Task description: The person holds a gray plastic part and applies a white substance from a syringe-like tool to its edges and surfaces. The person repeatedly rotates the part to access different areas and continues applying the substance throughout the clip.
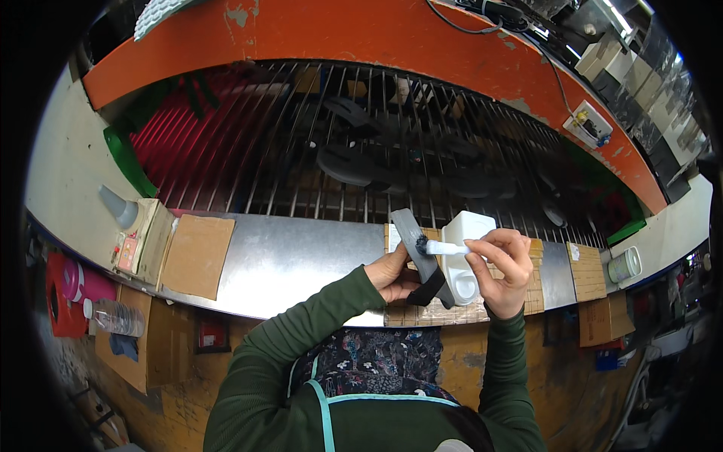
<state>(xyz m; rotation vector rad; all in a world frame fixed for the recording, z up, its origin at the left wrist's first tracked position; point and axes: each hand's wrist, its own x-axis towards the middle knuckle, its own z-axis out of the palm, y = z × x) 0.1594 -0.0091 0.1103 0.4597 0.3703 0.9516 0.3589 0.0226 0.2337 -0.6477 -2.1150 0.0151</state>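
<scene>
My left hand [392, 276] is closed on a grey sandal [407, 227] with a black strap, tilted above the bench in front of me. In my right hand [503, 270], a small brush with a white handle [446, 248] is pinched between fingers and thumb. Its dark bristles touch the face of the sandal. Just behind the two hands stands a white plastic container [468, 224]. A round white cup-like part [465, 287] shows at its near end, partly beside the sandal.
Beyond the metal bench [273, 264] runs a conveyor of metal rods [248, 177] carrying several dark sandals [352, 167], under an orange frame [361, 41]. Cardboard [197, 255] lies at left near a grey cone [118, 206]. A white tub [625, 265] stands at right.
</scene>
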